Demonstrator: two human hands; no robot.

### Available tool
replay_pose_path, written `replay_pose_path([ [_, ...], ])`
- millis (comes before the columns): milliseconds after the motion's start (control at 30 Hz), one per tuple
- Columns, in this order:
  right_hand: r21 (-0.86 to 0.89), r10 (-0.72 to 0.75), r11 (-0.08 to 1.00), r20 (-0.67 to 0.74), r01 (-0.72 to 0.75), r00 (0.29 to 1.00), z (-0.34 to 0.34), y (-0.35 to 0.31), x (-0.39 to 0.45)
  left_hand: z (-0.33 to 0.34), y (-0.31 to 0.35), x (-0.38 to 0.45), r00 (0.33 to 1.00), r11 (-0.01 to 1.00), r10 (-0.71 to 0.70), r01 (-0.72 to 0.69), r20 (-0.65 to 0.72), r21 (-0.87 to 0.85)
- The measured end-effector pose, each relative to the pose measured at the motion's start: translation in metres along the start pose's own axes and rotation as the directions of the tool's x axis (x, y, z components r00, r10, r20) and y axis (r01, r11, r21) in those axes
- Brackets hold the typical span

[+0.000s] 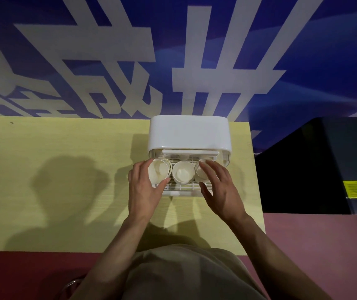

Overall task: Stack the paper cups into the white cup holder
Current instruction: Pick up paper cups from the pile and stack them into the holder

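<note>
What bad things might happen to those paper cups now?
1. The left cup looks tilted while the left hand grips it, so it may tip over on the rack if let go.
2. The right hand covers the right cup; pressing down might squash its thin rim.
3. The holder sits near the table corner, so a hard push might slide it toward the edge.

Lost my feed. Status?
Left hand gripping left cup stack. Right hand on right cup. Middle cup seated in holder. Nothing obstructing.
</note>
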State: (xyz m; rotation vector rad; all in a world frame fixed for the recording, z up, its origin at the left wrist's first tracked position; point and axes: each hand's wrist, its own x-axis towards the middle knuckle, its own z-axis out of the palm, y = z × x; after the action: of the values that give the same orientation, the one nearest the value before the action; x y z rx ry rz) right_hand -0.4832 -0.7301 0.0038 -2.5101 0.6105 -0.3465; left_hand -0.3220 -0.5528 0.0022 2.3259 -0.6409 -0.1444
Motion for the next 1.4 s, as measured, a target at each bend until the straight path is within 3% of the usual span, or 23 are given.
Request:
replay_pose_path([
  [367, 0.022, 0.003, 1.0, 0.055, -0.004, 0.998, 0.002, 0.005, -0.012, 0.018, -0.007, -0.004, 0.987, 0.993, -0.119, 0.115, 0.107, 0.039],
  [833, 0.048, 0.006, 0.999, 0.029, -0.008, 1.0, -0.002, 0.005, -0.002, 0.022, -0.016, -0.003, 0.978, 0.993, -0.1, 0.11, 0.186, -0.046],
  [1033, 0.073, 0.028, 0.997, -0.009, -0.027, 1.0, -0.009, -0.002, -0.001, -0.001, -0.022, -0.002, 0.968, 0.997, -0.046, 0.061, 0.245, -0.054],
  [1267, 0.042, 0.02, 0.999, -0.139, -0.015, 0.99, -0.035, -0.016, 0.013, -0.041, -0.012, 0.013, 0.987, 0.995, 0.103, -0.101, 0.125, -0.019],
  [1400, -0.005, -0.005, 1.0, -0.123, 0.005, 0.992, -0.033, -0.015, 0.029, -0.043, 0.002, 0.029, 0.959, 0.981, 0.184, -0.193, 0.214, 0.023],
])
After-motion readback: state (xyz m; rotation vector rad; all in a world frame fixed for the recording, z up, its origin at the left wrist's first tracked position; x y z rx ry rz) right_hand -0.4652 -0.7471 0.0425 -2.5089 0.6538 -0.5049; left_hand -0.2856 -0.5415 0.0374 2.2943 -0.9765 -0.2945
